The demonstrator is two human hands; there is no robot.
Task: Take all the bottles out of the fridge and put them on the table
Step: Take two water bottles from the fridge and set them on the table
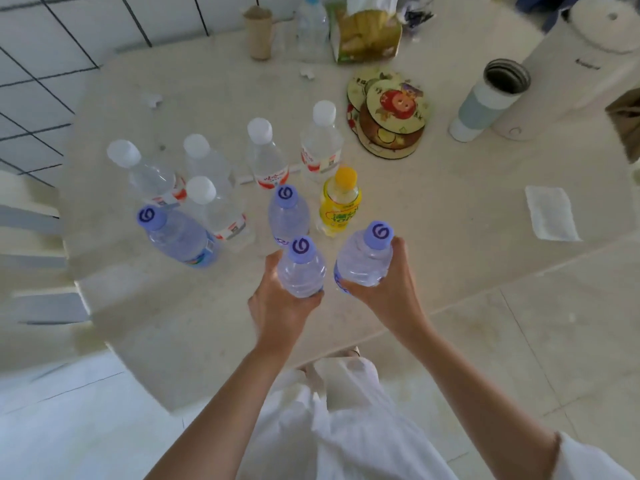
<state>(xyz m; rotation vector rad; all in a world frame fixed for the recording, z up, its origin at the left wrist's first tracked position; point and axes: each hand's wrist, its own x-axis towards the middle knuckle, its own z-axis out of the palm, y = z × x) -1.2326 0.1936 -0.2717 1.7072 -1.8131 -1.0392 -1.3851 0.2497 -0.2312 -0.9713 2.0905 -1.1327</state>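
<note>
Just behind the yellow bottle (340,202), both hands bring purple-capped bottles to the table (450,209).

Left hand (282,299) has its fingers wrapped round the lower body of one purple-capped bottle (302,268); right hand (388,282) is curled the same way round a second bottle (363,259). Both bottles stand near upright, long axes vertical, caps up, bases hidden by the hands, so I cannot tell whether they touch the tabletop. Bare table lies straight below and to the right of the yellow bottle; the left-hand bottle sits close behind another standing purple-capped bottle (288,213), so it likely has less room. White-capped bottles (266,154) stand beyond the yellow one.
</note>
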